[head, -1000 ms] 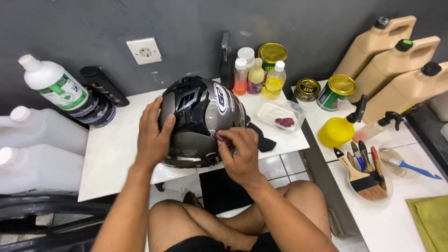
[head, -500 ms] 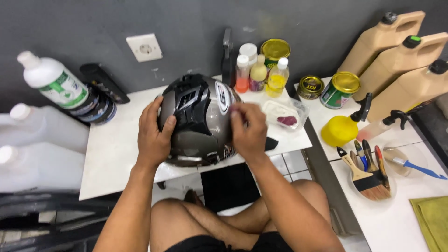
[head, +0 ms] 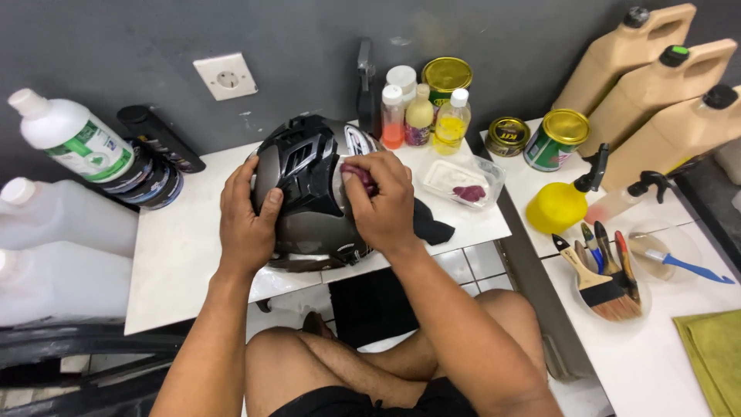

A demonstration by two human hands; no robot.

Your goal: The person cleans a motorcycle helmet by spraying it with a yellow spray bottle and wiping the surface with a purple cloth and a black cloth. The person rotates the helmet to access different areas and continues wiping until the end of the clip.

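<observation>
A dark helmet (head: 309, 193) sits near the middle of a low white worktop (head: 177, 262) pushed against a grey wall (head: 293, 38) with a white socket (head: 225, 76) above the helmet. The left hand (head: 245, 220) cups the helmet's left side, fingers spread and curled over its shell. The right hand (head: 382, 202) lies on the helmet's right side, fingers pinched shut on a small purple pad (head: 356, 174) pressed to the shell. Behind the helmet stand small bottles (head: 421, 116) and a gold-lidded tin (head: 446, 77); right of it lies a clear tray (head: 461, 181). Further right, a second white worktop (head: 656, 363) carries a yellow spray bottle (head: 562, 205), brushes (head: 606, 274) and tan jugs (head: 656, 69). Left of the helmet lie large white bottles (head: 69, 139).
</observation>
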